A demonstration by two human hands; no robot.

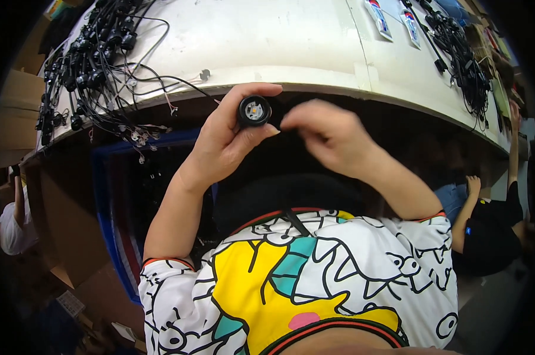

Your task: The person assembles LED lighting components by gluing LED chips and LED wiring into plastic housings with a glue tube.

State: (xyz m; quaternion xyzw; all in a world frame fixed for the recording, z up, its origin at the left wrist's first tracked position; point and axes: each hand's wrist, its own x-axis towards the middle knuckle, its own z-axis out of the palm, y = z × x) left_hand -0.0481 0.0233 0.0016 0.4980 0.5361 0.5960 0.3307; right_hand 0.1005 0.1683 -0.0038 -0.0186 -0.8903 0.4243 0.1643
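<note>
My left hand (223,133) is wrapped round a black lamp socket (255,111), thumb below and fingers above. The socket's round open end faces up at me, and pale parts with an orange spot show inside. Just right of it is my right hand (332,133), blurred by motion, its fingers curled in and its fingertips apart from the socket. Whatever those fingers may hold is too smeared to make out. A black cable (179,80) runs from the tangle on the table toward my left hand.
Black cables with sockets (96,71) heap on the white table (267,41) at left, bare wire ends hanging over its edge. Two tubes (379,21) and another cable bundle (469,65) lie at right. A blue crate (105,207) stands below left. Another person (492,231) sits at right.
</note>
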